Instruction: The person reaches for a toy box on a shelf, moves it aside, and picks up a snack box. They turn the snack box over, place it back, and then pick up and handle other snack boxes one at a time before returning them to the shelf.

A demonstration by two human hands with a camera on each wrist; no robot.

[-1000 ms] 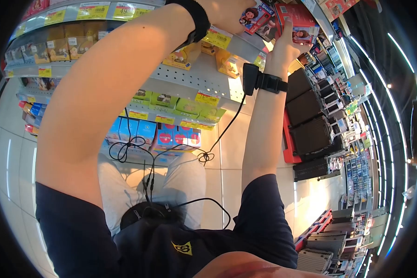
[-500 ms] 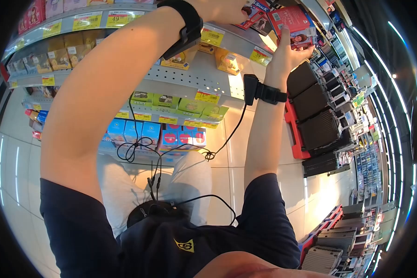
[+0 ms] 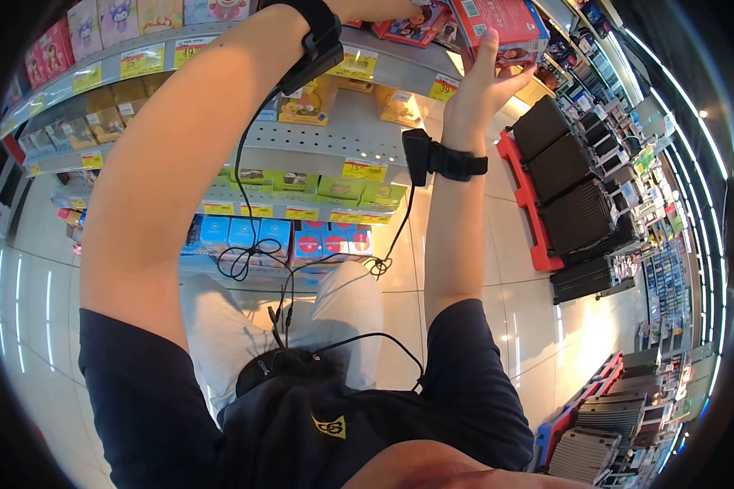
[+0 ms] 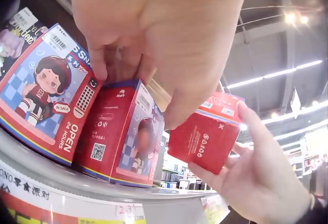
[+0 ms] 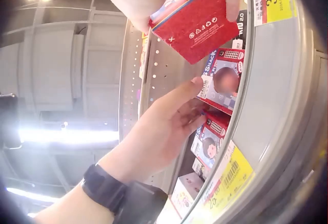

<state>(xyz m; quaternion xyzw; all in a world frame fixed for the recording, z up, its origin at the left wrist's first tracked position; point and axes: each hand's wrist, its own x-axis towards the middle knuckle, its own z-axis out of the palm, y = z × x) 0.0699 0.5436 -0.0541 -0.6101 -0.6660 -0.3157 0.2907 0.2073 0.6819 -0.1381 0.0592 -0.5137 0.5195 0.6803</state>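
Boxes with a cartoon girl and "Snack" print stand on an upper shelf. My left hand (image 4: 159, 34) reaches down over a red box (image 4: 110, 137) there. Its thumb and fingers pinch this box by the upper sides, beside another blue-and-red box (image 4: 48, 88). My right hand (image 3: 473, 94) holds a second red box (image 3: 501, 28) off the shelf edge, tilted, with the thumb across one face. In the right wrist view, this held box (image 5: 197, 32) shows its red underside, and part of the right hand (image 5: 136, 1) is cut off at the top.
Yellow price tags (image 3: 363, 168) line the shelf edges. Yellow boxes (image 3: 310, 102), green boxes (image 3: 338, 187) and blue boxes (image 3: 240, 232) fill the lower shelves. A looped black cable (image 3: 245, 259) hangs before my legs. Dark suitcases (image 3: 575, 220) stand to the right on a red base.
Both hands have shifted left in the head view, the right one carrying its red box along. That box now shows more of its red face. The head view itself has also shifted slightly.
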